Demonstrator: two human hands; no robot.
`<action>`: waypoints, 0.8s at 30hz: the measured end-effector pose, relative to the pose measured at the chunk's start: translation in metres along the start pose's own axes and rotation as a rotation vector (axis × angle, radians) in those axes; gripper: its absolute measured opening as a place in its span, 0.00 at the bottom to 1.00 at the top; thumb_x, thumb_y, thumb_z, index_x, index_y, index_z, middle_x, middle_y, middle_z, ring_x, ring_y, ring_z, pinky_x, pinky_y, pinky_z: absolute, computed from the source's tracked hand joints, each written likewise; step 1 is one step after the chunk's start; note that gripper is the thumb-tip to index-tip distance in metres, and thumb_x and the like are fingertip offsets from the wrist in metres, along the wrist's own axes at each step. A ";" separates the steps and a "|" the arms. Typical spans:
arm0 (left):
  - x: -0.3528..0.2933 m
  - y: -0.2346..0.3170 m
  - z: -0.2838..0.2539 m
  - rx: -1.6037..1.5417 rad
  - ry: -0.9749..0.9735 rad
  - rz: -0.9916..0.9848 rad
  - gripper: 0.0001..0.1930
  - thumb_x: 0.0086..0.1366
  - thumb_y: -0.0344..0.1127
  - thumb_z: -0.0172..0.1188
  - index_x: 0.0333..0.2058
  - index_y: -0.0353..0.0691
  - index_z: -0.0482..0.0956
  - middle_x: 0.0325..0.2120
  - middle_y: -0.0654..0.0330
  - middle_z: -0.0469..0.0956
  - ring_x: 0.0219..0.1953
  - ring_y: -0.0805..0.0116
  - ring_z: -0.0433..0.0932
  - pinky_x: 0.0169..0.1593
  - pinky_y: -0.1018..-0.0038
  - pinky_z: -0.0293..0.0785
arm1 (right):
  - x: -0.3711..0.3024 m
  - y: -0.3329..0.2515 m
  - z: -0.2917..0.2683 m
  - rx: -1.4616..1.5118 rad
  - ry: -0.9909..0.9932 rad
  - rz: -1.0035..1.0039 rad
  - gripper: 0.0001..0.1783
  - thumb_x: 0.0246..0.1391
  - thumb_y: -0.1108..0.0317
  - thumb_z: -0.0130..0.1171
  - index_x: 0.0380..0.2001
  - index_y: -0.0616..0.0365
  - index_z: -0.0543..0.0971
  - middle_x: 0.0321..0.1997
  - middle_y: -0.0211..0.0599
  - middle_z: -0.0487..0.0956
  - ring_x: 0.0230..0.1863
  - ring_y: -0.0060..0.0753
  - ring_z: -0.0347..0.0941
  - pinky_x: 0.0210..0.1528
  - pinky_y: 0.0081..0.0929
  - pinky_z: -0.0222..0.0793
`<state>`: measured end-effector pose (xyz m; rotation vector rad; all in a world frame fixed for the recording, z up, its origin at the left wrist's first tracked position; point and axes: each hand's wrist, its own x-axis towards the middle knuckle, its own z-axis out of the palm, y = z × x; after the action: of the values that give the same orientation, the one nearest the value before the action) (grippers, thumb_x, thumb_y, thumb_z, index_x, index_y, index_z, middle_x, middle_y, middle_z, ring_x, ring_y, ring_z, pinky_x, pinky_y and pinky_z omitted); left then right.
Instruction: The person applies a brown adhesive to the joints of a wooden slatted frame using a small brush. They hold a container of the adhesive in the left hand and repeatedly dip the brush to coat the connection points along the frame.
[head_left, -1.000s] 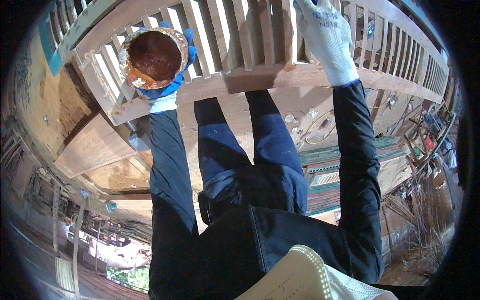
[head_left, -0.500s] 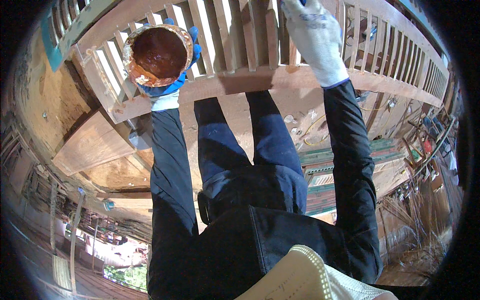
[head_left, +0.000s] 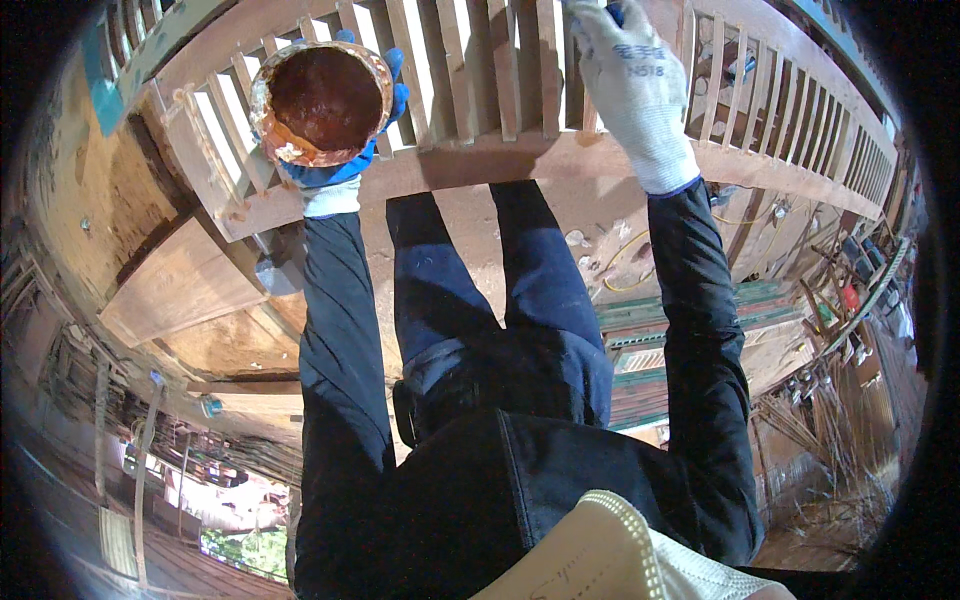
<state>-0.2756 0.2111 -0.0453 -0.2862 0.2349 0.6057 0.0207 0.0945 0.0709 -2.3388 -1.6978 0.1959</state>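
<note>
My left hand (head_left: 398, 85), in a white glove with blue coated fingers, grips a round paint-crusted pot (head_left: 375, 90) from beneath and from its right side. Inside it lies reddish-brown paint (head_left: 325, 100). Just below the pot is the end of a slatted wooden frame (head_left: 470, 165) with pale brown rails and upright slats. My right hand (head_left: 632, 90), gloved the same way, is over the slats at the top edge of the picture. Its fingers are curled and partly cut off, so what they hold, if anything, stays hidden.
Wooden boards (head_left: 185, 285) lie at the left beside the frame. Behind my right arm are stacked green-edged slatted panels (head_left: 640, 390). A yellow cord (head_left: 625, 265) and scraps lie on the ground. Sticks and clutter (head_left: 840, 430) fill the far right.
My right hand has come slightly down and toward me along the slats. The pot in my left hand has shifted a little to the right, still held.
</note>
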 end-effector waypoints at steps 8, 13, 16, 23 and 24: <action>0.001 0.001 0.007 0.010 0.051 -0.147 0.26 0.68 0.52 0.57 0.62 0.57 0.71 0.66 0.43 0.60 0.63 0.40 0.65 0.62 0.47 0.70 | 0.000 -0.001 -0.001 -0.153 -0.127 0.029 0.22 0.54 0.74 0.54 0.53 0.49 0.76 0.35 0.45 0.75 0.30 0.49 0.77 0.30 0.41 0.72; 0.006 0.000 0.012 0.041 0.042 -0.162 0.25 0.68 0.52 0.57 0.62 0.58 0.71 0.66 0.45 0.60 0.60 0.38 0.68 0.63 0.49 0.70 | -0.024 0.057 0.063 -0.077 0.075 -0.153 0.05 0.55 0.65 0.60 0.36 0.49 0.81 0.23 0.35 0.79 0.19 0.34 0.76 0.18 0.26 0.70; 0.006 0.001 0.015 0.033 0.043 -0.172 0.25 0.68 0.53 0.57 0.62 0.57 0.71 0.66 0.44 0.60 0.60 0.37 0.69 0.63 0.49 0.70 | -0.014 0.048 0.068 -0.058 0.109 -0.174 0.03 0.53 0.66 0.61 0.33 0.49 0.80 0.20 0.36 0.78 0.17 0.39 0.76 0.17 0.31 0.71; 0.007 -0.002 0.015 -0.013 0.015 -0.175 0.26 0.68 0.55 0.56 0.61 0.55 0.72 0.66 0.43 0.60 0.61 0.36 0.66 0.64 0.46 0.67 | -0.020 0.035 0.033 0.025 0.035 -0.069 0.06 0.55 0.67 0.60 0.37 0.48 0.81 0.22 0.38 0.76 0.19 0.44 0.75 0.20 0.38 0.72; 0.003 0.000 0.015 -0.025 0.014 -0.163 0.26 0.68 0.56 0.55 0.61 0.54 0.72 0.65 0.42 0.60 0.62 0.35 0.66 0.64 0.46 0.67 | -0.004 0.001 -0.003 0.049 0.047 0.016 0.20 0.56 0.73 0.54 0.53 0.48 0.77 0.35 0.45 0.75 0.30 0.49 0.77 0.30 0.41 0.72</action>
<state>-0.2712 0.2172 -0.0322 -0.3303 0.2155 0.4463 0.0216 0.0901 0.0735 -2.3039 -1.6347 0.1821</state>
